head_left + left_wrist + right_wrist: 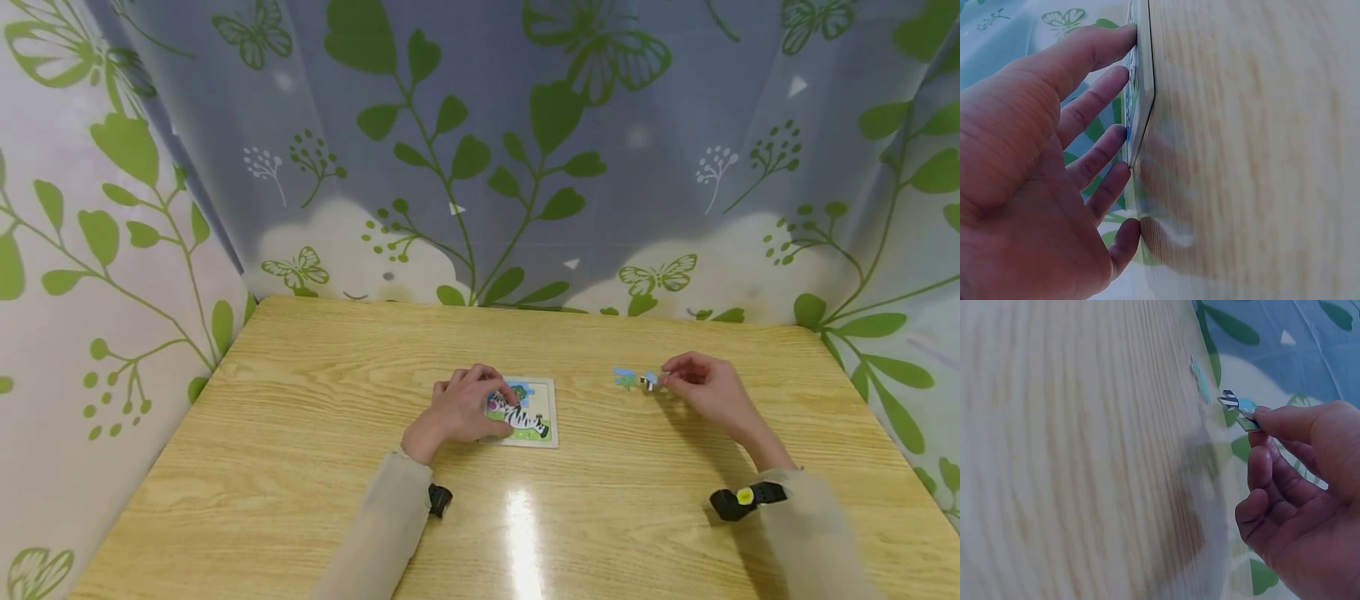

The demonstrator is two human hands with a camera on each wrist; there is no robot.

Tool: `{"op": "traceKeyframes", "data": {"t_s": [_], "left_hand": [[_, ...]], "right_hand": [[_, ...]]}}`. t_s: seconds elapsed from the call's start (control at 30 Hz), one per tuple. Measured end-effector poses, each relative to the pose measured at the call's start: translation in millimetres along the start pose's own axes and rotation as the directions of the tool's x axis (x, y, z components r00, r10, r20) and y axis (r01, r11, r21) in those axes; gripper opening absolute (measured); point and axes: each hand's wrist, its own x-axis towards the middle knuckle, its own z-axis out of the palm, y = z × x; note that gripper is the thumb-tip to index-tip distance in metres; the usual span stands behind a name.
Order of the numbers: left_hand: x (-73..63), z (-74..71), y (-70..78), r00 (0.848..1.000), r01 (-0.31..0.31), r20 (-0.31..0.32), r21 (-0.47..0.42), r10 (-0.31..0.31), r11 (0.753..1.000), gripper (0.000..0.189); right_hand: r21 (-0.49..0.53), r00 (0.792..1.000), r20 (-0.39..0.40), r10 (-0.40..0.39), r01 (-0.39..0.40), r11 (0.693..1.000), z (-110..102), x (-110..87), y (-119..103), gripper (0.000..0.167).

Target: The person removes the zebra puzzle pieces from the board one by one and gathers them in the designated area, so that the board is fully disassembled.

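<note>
A small framed jigsaw puzzle (532,423) with a zebra picture lies flat on the table. My left hand (467,410) spans its left part, thumb at the near side, with fingertips (1120,134) resting on the board and its edge. To the right, my right hand (712,393) pinches a jigsaw piece (1246,407) between thumb and forefinger; the piece has black-and-white stripes, light blue and green. It is held just above the tabletop. Close to its left, another blue-and-green jigsaw piece (624,378) lies on the wood. The left hand hides the puzzle's left portion.
The wood-grain table (315,400) ends at the back against a leaf-and-butterfly patterned curtain (480,167), which also stands along both sides. Black bands with small devices sit on both wrists, the right wrist device (733,503) bearing a yellow spot.
</note>
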Motion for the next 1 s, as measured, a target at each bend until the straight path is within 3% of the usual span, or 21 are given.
{"op": "traceKeyframes", "data": {"t_s": [0.3, 0.67, 1.0], "left_hand": [[0.1, -0.8, 1.1, 1.0, 0.006, 0.005, 0.003, -0.006, 1.0, 0.025], [0.3, 0.6, -0.4, 1.0, 0.006, 0.002, 0.004, -0.006, 1.0, 0.024], [-1.2, -1.6, 1.6, 1.0, 0.004, 0.007, -0.003, -0.004, 1.0, 0.024]], "right_hand": [[-0.06, 0.999, -0.034, 0.037, -0.039, 0.997, -4.1, 8.8, 12.8, 0.024], [-0.192, 1.0, -0.02, 0.017, -0.021, 0.981, -3.4, 16.2, 16.5, 0.026], [-0.19, 0.999, -0.037, 0.013, -0.02, 0.982, -1.5, 15.6, 14.5, 0.025]]}}
